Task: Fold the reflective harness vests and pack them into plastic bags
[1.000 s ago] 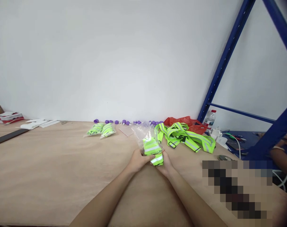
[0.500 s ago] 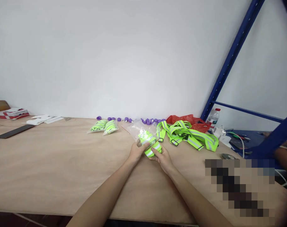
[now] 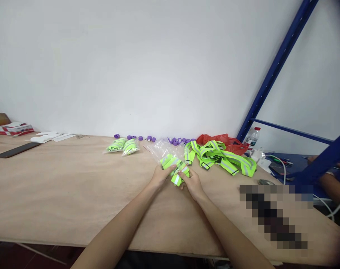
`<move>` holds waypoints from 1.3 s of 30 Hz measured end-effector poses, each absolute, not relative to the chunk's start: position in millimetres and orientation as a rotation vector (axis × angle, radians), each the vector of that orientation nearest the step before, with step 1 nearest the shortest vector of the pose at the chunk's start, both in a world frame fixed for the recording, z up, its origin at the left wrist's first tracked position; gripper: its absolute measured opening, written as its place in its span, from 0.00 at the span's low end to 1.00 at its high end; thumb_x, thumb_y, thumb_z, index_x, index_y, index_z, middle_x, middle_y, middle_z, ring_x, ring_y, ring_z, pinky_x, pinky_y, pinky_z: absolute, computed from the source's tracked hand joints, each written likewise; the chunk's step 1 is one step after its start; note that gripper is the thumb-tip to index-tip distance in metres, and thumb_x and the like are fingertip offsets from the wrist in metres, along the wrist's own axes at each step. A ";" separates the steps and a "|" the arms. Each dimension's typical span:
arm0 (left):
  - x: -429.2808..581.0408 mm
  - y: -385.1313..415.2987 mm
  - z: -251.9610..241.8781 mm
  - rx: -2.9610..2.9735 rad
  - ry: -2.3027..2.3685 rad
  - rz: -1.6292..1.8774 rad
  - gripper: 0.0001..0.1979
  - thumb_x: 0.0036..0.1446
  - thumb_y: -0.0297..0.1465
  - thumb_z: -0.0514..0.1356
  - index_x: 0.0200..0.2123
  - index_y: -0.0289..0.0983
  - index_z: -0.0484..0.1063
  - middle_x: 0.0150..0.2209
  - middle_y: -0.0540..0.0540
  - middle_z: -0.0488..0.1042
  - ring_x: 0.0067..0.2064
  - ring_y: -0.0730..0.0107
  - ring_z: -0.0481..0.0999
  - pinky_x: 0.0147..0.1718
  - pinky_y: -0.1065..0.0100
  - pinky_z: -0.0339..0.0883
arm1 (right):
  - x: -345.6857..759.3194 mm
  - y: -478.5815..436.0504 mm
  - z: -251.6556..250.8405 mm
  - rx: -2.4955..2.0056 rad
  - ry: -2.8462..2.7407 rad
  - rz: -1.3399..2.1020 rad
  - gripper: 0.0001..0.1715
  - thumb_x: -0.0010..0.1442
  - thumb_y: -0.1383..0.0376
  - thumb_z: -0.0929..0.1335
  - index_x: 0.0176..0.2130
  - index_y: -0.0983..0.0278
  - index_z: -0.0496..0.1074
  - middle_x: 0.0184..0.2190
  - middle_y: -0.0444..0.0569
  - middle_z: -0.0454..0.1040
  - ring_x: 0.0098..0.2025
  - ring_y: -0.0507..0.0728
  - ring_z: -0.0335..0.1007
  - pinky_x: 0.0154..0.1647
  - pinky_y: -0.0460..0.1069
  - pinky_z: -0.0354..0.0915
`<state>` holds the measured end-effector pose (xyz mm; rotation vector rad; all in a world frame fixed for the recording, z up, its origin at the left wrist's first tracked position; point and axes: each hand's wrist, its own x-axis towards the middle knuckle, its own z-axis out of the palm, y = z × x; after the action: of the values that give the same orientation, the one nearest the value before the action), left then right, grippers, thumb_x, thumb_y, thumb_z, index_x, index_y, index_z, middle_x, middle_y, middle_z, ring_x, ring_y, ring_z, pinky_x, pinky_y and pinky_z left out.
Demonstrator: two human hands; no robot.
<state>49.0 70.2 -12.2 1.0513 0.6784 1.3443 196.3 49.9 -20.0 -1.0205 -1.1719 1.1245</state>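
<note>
A folded neon-green reflective strap sits partly inside a clear plastic bag above the wooden table. My left hand grips the bag's mouth and the strap from the left. My right hand pinches the strap's outer end from the right. Both hands are closed on the bundle, just in front of a loose heap of green reflective straps.
Two bagged green straps lie farther back. Several purple caps line the wall. A red bag, a water bottle, a blue rack, cables and another person's arm are at the right. A dark bar lies left.
Both hands have moved the strap and bag away from my body, farther onto the table, and tilted the bundle leftward. More of the strap now lies inside the bag.
</note>
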 end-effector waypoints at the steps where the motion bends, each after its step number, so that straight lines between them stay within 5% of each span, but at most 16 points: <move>1: 48.8 69.3 -11.5 1.077 0.687 1.330 0.29 0.42 0.43 0.75 0.44 0.31 0.76 0.43 0.37 0.80 0.41 0.55 0.80 0.41 0.60 0.74 | 196.6 50.0 -20.2 -1.018 -1.180 1.105 0.29 0.46 0.51 0.77 0.42 0.65 0.74 0.22 0.41 0.74 0.17 0.51 0.65 0.11 0.45 0.64; 13: 65.8 49.4 -3.0 1.143 0.741 1.294 0.27 0.42 0.41 0.76 0.42 0.32 0.78 0.44 0.38 0.80 0.46 0.53 0.79 0.44 0.62 0.72 | 199.5 49.7 -18.7 -1.050 -1.028 0.959 0.24 0.46 0.50 0.77 0.37 0.60 0.70 0.21 0.39 0.71 0.17 0.51 0.62 0.12 0.45 0.58; 23: 62.9 64.1 -11.2 0.798 0.660 1.396 0.30 0.38 0.37 0.77 0.44 0.32 0.76 0.42 0.38 0.80 0.39 0.59 0.79 0.38 0.64 0.73 | 196.7 56.7 -22.3 -0.814 -0.963 1.139 0.35 0.41 0.54 0.80 0.45 0.57 0.66 0.36 0.43 0.77 0.34 0.58 0.77 0.30 0.51 0.75; 30: 56.5 71.4 -16.0 0.855 0.649 1.410 0.29 0.36 0.35 0.78 0.43 0.32 0.76 0.41 0.41 0.80 0.40 0.60 0.79 0.39 0.63 0.72 | 194.1 59.6 -28.7 -0.904 -1.084 1.151 0.25 0.41 0.53 0.80 0.31 0.61 0.68 0.23 0.41 0.74 0.24 0.53 0.72 0.27 0.48 0.72; 39: 66.4 67.2 -21.2 1.196 0.762 1.378 0.26 0.39 0.41 0.76 0.40 0.31 0.78 0.41 0.38 0.81 0.44 0.53 0.80 0.45 0.59 0.73 | 195.7 54.5 -24.9 -0.746 -0.986 1.433 0.17 0.40 0.62 0.79 0.32 0.61 0.77 0.32 0.47 0.81 0.37 0.59 0.76 0.43 0.54 0.72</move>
<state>66.4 67.2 -21.2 1.1960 0.7622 1.3776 195.7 54.5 -24.9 -0.7463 -0.9865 1.4327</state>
